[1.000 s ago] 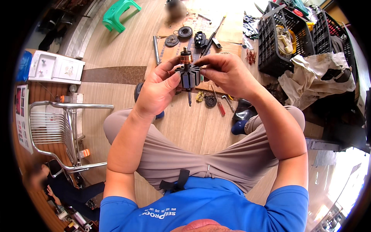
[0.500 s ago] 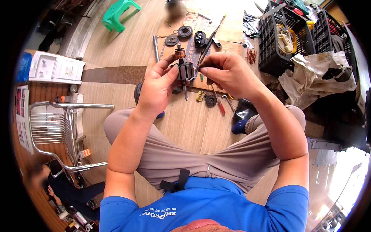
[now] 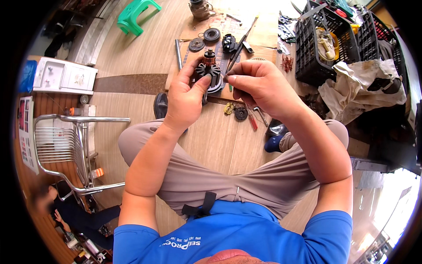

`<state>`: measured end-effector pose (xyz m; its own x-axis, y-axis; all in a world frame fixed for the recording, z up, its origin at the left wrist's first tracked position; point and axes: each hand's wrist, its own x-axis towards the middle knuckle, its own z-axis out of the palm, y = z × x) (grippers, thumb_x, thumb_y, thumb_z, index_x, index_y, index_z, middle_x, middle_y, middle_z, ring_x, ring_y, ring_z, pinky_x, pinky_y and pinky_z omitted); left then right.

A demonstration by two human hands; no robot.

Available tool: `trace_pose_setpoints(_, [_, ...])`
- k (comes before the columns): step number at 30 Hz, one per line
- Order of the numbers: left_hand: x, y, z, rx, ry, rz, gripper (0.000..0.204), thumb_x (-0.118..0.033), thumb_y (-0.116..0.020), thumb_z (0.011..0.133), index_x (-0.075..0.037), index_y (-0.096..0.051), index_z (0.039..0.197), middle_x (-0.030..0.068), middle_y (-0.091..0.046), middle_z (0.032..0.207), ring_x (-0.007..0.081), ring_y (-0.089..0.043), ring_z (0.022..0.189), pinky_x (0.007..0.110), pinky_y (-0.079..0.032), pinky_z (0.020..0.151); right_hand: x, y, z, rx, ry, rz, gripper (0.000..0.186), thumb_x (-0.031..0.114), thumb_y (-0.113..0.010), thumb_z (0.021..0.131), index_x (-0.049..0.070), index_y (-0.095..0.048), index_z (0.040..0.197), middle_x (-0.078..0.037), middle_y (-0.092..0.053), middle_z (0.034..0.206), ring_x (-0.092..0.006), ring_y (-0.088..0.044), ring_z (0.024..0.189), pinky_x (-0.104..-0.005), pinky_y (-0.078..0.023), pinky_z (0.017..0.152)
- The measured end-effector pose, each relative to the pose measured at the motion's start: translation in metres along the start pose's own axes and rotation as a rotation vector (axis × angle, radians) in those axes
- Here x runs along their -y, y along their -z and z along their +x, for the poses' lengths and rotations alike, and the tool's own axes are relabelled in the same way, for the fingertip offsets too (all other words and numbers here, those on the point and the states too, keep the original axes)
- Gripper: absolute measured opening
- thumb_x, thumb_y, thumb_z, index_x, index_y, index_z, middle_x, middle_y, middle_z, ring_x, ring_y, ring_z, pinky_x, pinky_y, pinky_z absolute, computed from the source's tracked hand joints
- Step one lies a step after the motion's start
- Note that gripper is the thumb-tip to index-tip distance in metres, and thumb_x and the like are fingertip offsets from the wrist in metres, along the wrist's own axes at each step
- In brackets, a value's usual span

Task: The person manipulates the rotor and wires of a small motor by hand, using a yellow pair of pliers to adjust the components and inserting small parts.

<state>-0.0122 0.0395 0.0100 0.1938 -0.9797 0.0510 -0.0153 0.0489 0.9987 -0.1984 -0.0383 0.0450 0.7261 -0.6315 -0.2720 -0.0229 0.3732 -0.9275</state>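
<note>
My left hand (image 3: 185, 100) is wrapped round a motor armature (image 3: 209, 69), thumb across its dark slotted core. The copper commutator end points away from me, and the slotted end face is turned up into view. Close to the armature's right side, my right hand (image 3: 261, 86) is closed in a pinch at thumb and forefinger. Whatever small thing those fingertips hold is too small to make out. Just below the hands lie a yellowish ring-like part (image 3: 228, 108), a round black part (image 3: 240, 113) and a red-handled screwdriver (image 3: 252, 122).
Flattened cardboard (image 3: 257, 33) on the floor bears a dark ring (image 3: 212, 34), a grey disc (image 3: 196, 44), a black housing part (image 3: 228, 43) and a metal tube (image 3: 178, 53). Black crates (image 3: 307, 53) stand right, a metal chair (image 3: 57, 145) left, a green stool (image 3: 132, 17) far left.
The armature has been tilted and turned, bringing its slotted end face into view. My left hand has shifted slightly right with it; my right hand stays almost in place.
</note>
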Motion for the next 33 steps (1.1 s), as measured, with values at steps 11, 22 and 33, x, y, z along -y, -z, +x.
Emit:
trace_pose_setpoints(11, [0.010,0.004,0.007,-0.081,-0.240,0.379,0.046,0.003,-0.054,0.094,0.004,-0.042,0.139,0.0093,-0.060,0.120,0.0130,-0.059,0.105,0.027,-0.048,0.092,-0.006,-0.004,0.001,-0.018,-0.028,0.156,0.014,0.015,-0.061,0.093,0.001,-0.064,0.093,-0.003,-0.063,0.071,-0.0048,-0.053,0.053,-0.0182,-0.038,0.046])
trace_pose_setpoints(22, [-0.017,0.035,0.006,-0.129,-0.494,0.282,0.044,0.002,-0.059,0.092,0.001,-0.048,0.135,0.0070,-0.063,0.118,0.0109,-0.059,0.103,0.026,-0.046,0.094,-0.063,0.097,0.059,-0.335,0.027,-0.517,0.023,0.025,-0.060,0.096,0.004,-0.070,0.100,-0.001,-0.068,0.076,-0.0035,-0.057,0.056,-0.0196,-0.041,0.048])
trace_pose_setpoints(33, [-0.020,0.044,0.003,-0.118,-0.392,0.283,0.043,-0.002,-0.056,0.096,0.003,-0.046,0.137,0.0072,-0.060,0.124,0.0112,-0.056,0.110,0.025,-0.041,0.098,-0.285,0.221,0.071,0.171,-0.665,-1.639,0.026,0.018,-0.069,0.077,0.007,-0.074,0.099,-0.019,-0.067,0.105,-0.0358,-0.064,0.098,-0.0401,-0.054,0.083])
